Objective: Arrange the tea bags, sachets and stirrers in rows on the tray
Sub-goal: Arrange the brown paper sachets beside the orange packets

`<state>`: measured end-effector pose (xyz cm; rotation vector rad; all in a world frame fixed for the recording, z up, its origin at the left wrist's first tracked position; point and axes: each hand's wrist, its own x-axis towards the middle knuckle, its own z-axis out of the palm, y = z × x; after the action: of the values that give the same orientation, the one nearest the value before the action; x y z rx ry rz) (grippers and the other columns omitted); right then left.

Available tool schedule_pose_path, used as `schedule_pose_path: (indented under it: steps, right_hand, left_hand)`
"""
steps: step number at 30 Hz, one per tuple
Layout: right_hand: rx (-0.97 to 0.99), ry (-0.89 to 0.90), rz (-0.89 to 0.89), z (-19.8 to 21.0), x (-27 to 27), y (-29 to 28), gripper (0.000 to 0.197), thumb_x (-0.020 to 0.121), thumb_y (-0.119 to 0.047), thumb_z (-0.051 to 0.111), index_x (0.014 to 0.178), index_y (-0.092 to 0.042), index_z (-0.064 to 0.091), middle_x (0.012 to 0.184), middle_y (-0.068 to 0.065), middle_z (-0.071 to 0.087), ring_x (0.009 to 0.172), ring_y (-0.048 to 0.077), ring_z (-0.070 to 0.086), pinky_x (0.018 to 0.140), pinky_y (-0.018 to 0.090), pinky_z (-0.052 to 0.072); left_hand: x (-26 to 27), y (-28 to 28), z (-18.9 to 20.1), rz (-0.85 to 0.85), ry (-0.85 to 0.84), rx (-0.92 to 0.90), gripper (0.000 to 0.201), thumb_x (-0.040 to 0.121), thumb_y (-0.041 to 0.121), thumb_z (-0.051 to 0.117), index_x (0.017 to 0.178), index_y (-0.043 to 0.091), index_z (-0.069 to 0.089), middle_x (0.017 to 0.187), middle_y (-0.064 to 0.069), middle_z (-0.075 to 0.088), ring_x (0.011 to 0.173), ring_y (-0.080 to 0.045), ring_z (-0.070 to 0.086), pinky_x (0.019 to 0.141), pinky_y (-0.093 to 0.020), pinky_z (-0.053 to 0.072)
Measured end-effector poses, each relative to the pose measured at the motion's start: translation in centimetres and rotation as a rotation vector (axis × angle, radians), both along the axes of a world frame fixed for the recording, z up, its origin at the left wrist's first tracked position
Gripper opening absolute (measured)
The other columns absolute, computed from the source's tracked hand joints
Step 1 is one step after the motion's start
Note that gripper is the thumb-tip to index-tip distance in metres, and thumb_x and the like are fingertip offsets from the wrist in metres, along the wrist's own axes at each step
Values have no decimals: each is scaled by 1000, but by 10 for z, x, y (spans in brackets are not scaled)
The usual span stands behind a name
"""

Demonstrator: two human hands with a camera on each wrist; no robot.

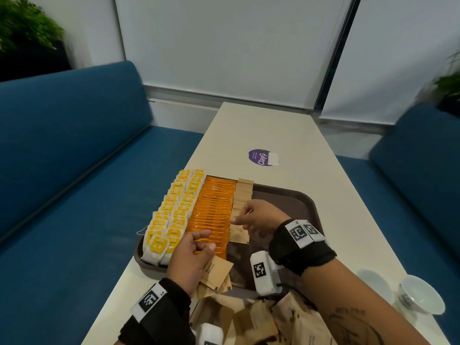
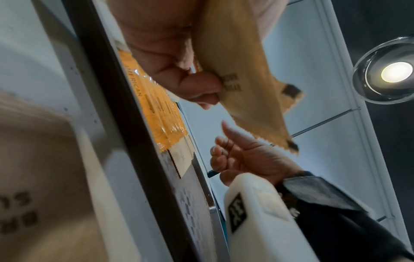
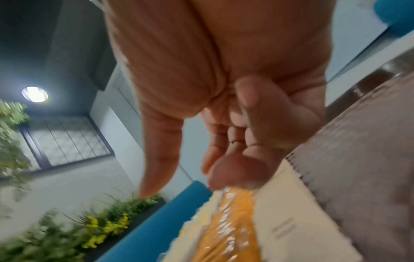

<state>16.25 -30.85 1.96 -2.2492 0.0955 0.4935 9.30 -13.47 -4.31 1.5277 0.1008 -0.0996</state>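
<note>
Head view, left hand [image 1: 191, 260] grip around brown sugar sachets [image 1: 215, 273] (near tray [image 1: 298, 200] edge)

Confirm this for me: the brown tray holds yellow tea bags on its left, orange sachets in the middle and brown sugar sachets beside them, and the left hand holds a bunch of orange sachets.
One detail is wrong. The left hand grips brown sugar sachets, not orange ones, as the head view shows. The rest stands: on the brown tray, yellow tea bags lie left, orange sachets in the middle, a brown sachet row beside them.

A long cream tabletop [image 1: 286, 135] runs toward white blinds [image 1: 224, 46] at twelve o'clock, blue sofas [image 1: 74, 145] flanking it, plants [image 1: 22, 28] at ten o'clock.
</note>
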Motion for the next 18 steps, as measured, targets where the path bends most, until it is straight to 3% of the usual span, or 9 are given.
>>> schedule_pose_path:
  steps: [4,7,12,15,18]
  right_hand:
    - [87,154,202,13,-38,13,39,72,-37,79,99,-21,55,80,-2,69,65,8,62,60,25,43]
    - [131,189,221,8,-54,23,43,71,-22,81,105,-22,55,86,0,68,73,12,63,57,24,45]
    - [357,180,111,2,-68,22,33,77,-5,74,102,-16,55,63,-4,62,55,9,59,45,21,42]
    - [427,93,-35,0,-69,21,31,80,-5,71,106,-12,56,73,3,63,56,12,58,44,23,43]
    - [596,66,-198,-3,-71,24,27,84,0,66,107,-7,53,84,14,65,59,19,62,41,24,41]
  left_hand:
    - [-2,-4,3,4,-1,9,22,88,5,59,104,20,56,92,-15,61,86,-28,63,72,-35,52]
    - [-4,-7,5,14,-3,21,22,88,8,60,107,19,56,89,-10,60,86,-24,61,74,-34,51]
    - [-9,-6,11,48,16,-28,23,86,15,63,107,18,55,90,-9,61,86,-24,62,72,-34,50]
    - [-12,-3,16,16,65,-121,23,86,13,63,106,19,54,97,-9,65,85,-22,65,61,-28,50]
    - [-14,-4,16,-14,110,-160,31,86,9,63,112,19,51,107,-9,66,91,-26,65,58,-30,51]
